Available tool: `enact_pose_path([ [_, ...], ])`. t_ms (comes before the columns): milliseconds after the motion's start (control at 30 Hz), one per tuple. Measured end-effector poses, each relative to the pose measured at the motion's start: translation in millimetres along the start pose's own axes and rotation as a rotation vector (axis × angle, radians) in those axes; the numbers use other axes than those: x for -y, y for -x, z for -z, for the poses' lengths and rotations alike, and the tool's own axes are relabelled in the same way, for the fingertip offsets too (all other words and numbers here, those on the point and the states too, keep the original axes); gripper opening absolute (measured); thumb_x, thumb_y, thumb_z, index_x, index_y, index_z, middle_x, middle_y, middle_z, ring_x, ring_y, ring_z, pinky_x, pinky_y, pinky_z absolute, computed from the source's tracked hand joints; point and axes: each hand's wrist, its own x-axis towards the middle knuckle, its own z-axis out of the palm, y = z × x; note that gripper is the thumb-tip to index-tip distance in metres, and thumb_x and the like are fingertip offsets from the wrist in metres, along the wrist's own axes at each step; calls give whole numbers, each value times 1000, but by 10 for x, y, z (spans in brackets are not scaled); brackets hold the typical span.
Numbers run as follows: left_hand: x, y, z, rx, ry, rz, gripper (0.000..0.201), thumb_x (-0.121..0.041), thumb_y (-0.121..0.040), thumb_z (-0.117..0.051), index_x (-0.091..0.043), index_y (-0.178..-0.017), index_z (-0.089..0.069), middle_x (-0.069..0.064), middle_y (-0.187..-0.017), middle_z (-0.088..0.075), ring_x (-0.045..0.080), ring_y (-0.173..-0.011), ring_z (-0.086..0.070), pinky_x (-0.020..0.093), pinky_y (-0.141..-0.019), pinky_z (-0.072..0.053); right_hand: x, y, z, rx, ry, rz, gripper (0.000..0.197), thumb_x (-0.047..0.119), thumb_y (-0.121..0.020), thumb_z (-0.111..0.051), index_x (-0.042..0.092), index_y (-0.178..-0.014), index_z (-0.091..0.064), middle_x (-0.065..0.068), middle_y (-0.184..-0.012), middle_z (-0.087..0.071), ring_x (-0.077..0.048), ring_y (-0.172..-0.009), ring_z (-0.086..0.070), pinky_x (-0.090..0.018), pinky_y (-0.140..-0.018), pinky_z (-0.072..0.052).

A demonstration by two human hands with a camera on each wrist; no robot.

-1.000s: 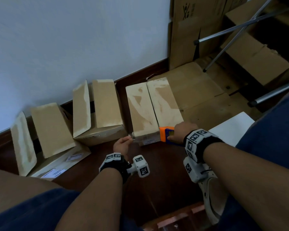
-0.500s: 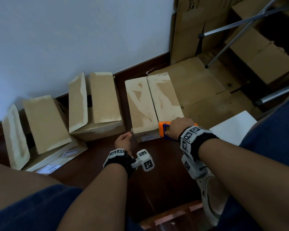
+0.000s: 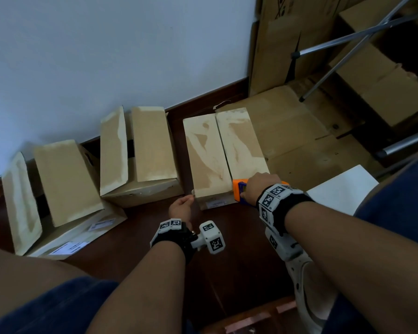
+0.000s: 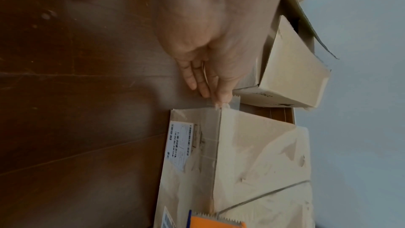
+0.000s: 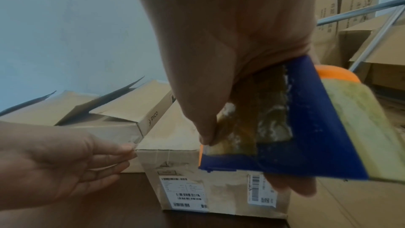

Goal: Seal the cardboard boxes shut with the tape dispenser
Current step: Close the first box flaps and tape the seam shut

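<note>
Tape dispenser (image 3: 239, 191) barely shifted; right hand (image 3: 258, 188) grips it, left hand (image 3: 181, 208) fingers (image 4: 215, 84) pinch tape end (image 4: 227, 105)

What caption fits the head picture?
Right hand holds the tape dispenser at the shut box, left hand beside it.

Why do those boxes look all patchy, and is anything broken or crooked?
The closed box has pale torn patches on its flaps, as if old tape peeled the surface off. The middle box and the left box gape open with flaps sticking up. The tape dispenser sits at the closed box's near edge.
</note>
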Motion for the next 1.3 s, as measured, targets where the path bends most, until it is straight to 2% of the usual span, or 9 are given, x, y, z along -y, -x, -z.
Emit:
enact_pose_path([
  [233,35,-44,15,11,3,-4,9,-9,-87,-65,-16,-84,-69,11,-104,-70,28,-105,-63,46,-99,-49,47,-11,-19,-63,-4,22,46,39,-96,-45,14,-57,-47,0,-55,-48,-15,-48,-45,-23,-44,-31],
  [467,17,-40,20,26,-27,-52,14,-9,-90,-63,-8,-103,-68,13,-105,-67,26,-102,-62,40,-99,-48,119,-30,32,-33,-66,-19,45,36,-95,-46,14,-57,-45,1,-54,-45,-15,-47,-44,-27,-56,-41],
  [567,32,-65,55,51,-53,-52,7,-13,-90,-64,-13,-95,-69,11,-107,-68,26,-105,-62,42,-100,-48,123,-33,24,-18,-86,-38,46,38,-95,-45,12,-57,-46,0,-55,-46,-16,-48,-45,-29,-67,-51],
  [733,32,-69,76,85,-51,-59,8,-11,-91,-62,-13,-95,-68,16,-108,-69,30,-106,-63,44,-99,-48,105,-13,16,-47,-57,-3,46,37,-96,-45,13,-57,-46,0,-54,-46,-16,-48,-46,-27,-59,-45],
  [800,7,-50,81,79,-84,-91,10,-12,-91,-62,-12,-99,-69,15,-107,-69,29,-105,-63,41,-98,-49,93,2,1,-50,-86,-7,43,38,-96,-46,9,-64,-54,-1,-59,-49,-20,-57,-54,-29,-64,-47],
  [933,-44,-81,152,84,-256,-176,13,-18,-90,-64,-15,-99,-72,7,-100,-71,23,-101,-65,36,-96,-50,40,39,-22,-70,-312,26,33,39,-91,-51,13,-107,-64,-3,-88,-48,-28,-101,-62,-32,-70,-40],
  [1067,-117,-190,319,40,-492,-201,24,-18,-90,-63,-14,-112,-70,7,-105,-71,22,-98,-65,33,-93,-50,13,68,-18,-69,-304,41,18,38,-91,-50,20,-93,-52,-3,-91,-47,-23,-82,-47,-32,-70,-37],
  [1167,-164,-292,546,-86,-512,-106,12,-15,-87,-62,-13,-96,-69,13,-102,-71,28,-93,-66,38,-91,-53,31,19,-41,-69,-301,20,20,37,-91,-50,18,-86,-51,-2,-84,-49,-21,-75,-45,-30,-67,-37],
  [1300,-428,-161,407,-149,-658,-428,16,-20,-92,-59,-13,-104,-67,2,-99,-67,21,-91,-61,27,-79,-44,98,-16,-5,-63,-127,-25,45,37,-96,-45,13,-57,-45,1,-54,-45,-16,-47,-44,-27,-60,-42],
])
